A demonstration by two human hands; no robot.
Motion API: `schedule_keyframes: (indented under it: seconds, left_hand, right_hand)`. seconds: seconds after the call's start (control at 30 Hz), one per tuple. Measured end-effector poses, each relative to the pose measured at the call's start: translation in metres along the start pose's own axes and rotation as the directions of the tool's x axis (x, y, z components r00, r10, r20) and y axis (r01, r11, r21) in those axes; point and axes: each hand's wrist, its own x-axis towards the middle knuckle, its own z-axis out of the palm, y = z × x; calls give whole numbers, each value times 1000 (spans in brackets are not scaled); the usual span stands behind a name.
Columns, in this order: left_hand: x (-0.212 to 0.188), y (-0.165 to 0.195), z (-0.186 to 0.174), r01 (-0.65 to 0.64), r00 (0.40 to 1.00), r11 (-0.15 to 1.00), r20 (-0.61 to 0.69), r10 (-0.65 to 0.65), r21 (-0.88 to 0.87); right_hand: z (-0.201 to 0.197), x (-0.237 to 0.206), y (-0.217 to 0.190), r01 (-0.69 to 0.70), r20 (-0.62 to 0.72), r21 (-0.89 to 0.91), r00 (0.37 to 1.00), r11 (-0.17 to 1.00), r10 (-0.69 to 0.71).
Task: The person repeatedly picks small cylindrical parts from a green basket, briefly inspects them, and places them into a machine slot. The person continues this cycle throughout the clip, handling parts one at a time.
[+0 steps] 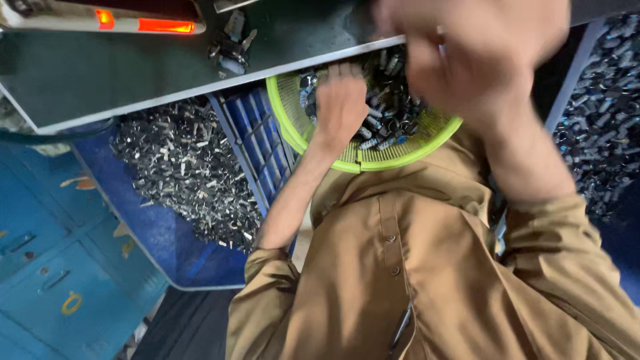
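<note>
My left hand [340,100] reaches into a round lime-green mesh basket [400,157] on my lap, just under the edge of a dark bench top [133,73]. Its fingers are curled down into the small black and silver metal parts [390,113] that fill the basket. My right hand [480,53] is raised higher and closer to the camera, over the basket's right side and the bench edge. It is heavily blurred, so its fingers and anything in them cannot be made out. Both sleeves and my shirt are brown.
A blue crate [167,240] on my left holds a heap of small metal pieces [180,167]. Another heap of dark parts [600,113] lies on the right. A few parts [233,43] sit on the bench near a machine with red lights [167,25]. A blue drawer cabinet [47,267] stands lower left.
</note>
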Motion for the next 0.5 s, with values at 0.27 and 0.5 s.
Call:
schedule_keyframes:
  seconds: [0.27,0.5]
  left_hand:
    - [-66,-42,-115,354,934,457,335,-125,-816]
    - [-104,-60,-104,-94,987,-395,-34,-155,-914]
  right_hand:
    - [42,-105,16,-151,341,-5,929,988,144]
    - [87,-105,47,-185,492,-245,822,952,286]
